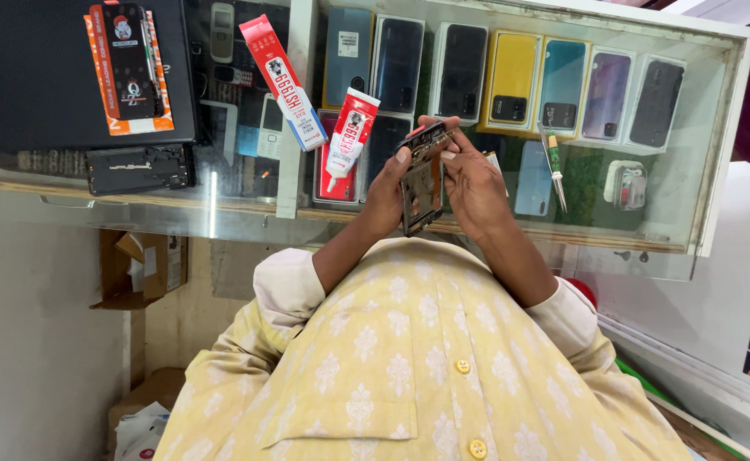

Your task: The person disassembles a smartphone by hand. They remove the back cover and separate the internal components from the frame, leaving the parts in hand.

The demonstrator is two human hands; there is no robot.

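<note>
Looking down over a pale yellow patterned shirt (409, 358) at a glass display counter (700, 222). Gripping an opened phone frame (422, 183) between both hands above the counter's near edge: left hand (388, 192) clasping its left side, right hand (473, 183) wrapping its right side, fingertips pressing the top. Lying just left on the glass, a red and white glue tube (347, 141) and its box (283, 81); resting toward the right, a screwdriver (553, 166).

2 hands (389, 192) (475, 183), 1 phone frame (422, 192), 1 glue tube (348, 141), 1 screwdriver (553, 166).
</note>
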